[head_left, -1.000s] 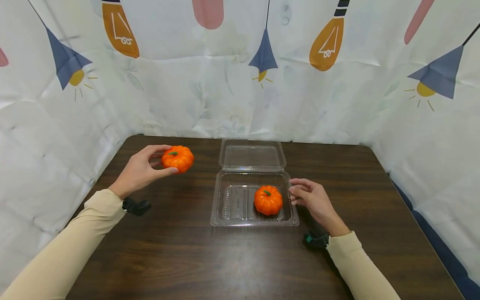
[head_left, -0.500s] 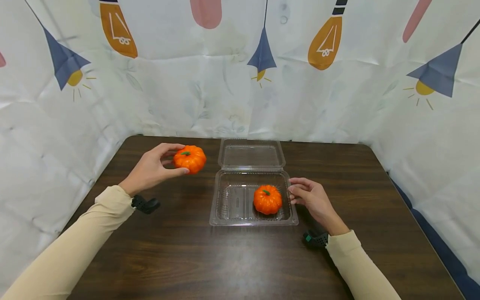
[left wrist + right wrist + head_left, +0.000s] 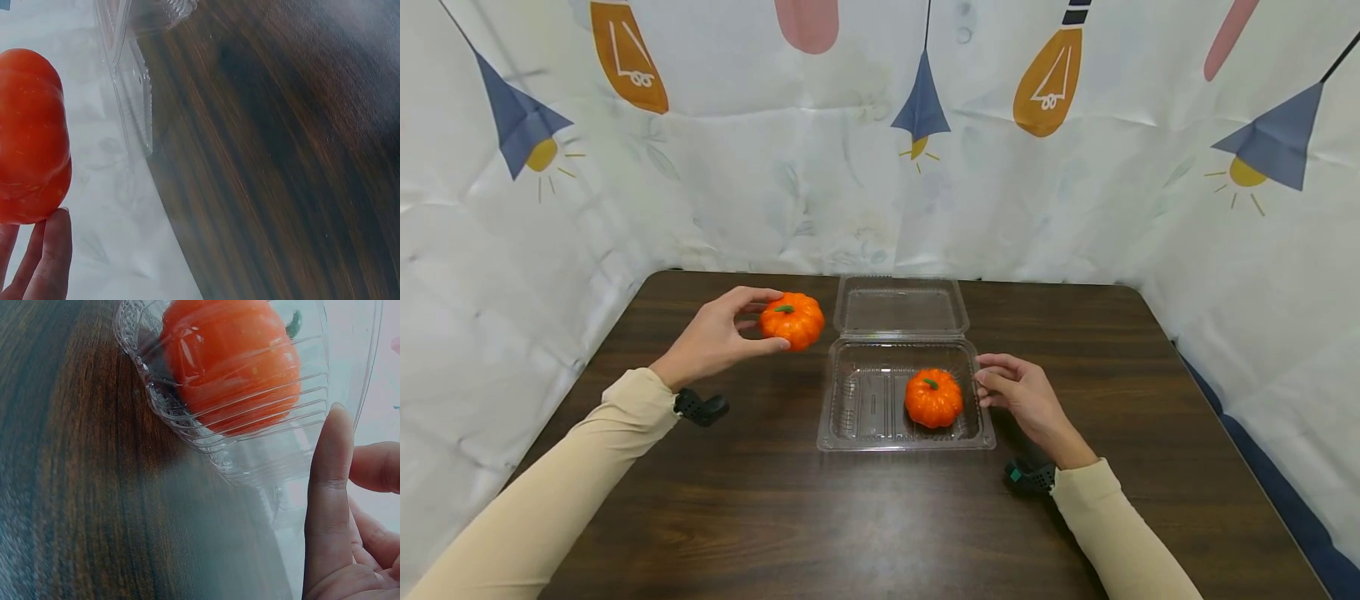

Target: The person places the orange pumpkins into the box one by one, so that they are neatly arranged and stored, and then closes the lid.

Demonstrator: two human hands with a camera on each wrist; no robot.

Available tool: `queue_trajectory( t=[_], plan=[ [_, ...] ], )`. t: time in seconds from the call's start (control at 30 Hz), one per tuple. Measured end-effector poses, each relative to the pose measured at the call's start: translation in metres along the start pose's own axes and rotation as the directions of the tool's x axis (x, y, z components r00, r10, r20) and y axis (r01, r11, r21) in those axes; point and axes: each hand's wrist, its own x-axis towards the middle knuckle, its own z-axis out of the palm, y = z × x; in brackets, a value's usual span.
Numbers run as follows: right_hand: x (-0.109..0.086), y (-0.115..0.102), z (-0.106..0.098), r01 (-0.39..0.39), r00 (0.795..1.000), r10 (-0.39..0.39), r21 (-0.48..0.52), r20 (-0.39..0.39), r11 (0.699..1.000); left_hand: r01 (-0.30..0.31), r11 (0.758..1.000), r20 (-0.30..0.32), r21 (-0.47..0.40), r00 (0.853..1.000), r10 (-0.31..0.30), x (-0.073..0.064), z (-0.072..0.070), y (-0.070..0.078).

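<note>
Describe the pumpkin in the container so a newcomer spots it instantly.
On the dark wood-grain table, find the open clear plastic clamshell container. In its base, nearer the right hand, sits an orange pumpkin. The lookalike pumpkin is gripped by the left hand; this one is unheld, inside the container.

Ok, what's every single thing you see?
Held pumpkin: 1, orange, in the left hand
Boxed pumpkin: 1, orange, in the container
Container: 1, clear, on the table, lid open behind
Table: 1, dark brown, under the container
Cloth: at least 1, white, behind the table
Printed lamps: 3, blue and yellow, on the cloth
Printed bulbs: 2, orange, on the cloth
Printed shapes: 2, pink, on the cloth
Unclear thing: 1, dark blue, right of the table
Left hand: 1, bare, holding a pumpkin
Right hand: 1, bare, at the container's right rim
Sleeves: 2, cream, on arms
Wristbands: 2, black, on wrists
</note>
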Motion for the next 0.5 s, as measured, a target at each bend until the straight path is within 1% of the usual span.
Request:
queue_trajectory(
  t=[0.27,0.5],
  plan=[
    [-0.001,0.000,0.001,0.008,1.000,-0.008,0.015,0.007,1.000,-0.029,1.000,0.042,-0.012,0.999,0.029,0.003,0.009,0.004],
    [-0.001,0.000,0.000,0.007,1.000,-0.007,0.007,0.005,1.000,-0.067,0.997,0.068,-0.025,0.995,0.069,0.005,0.020,0.007]
  ],
)
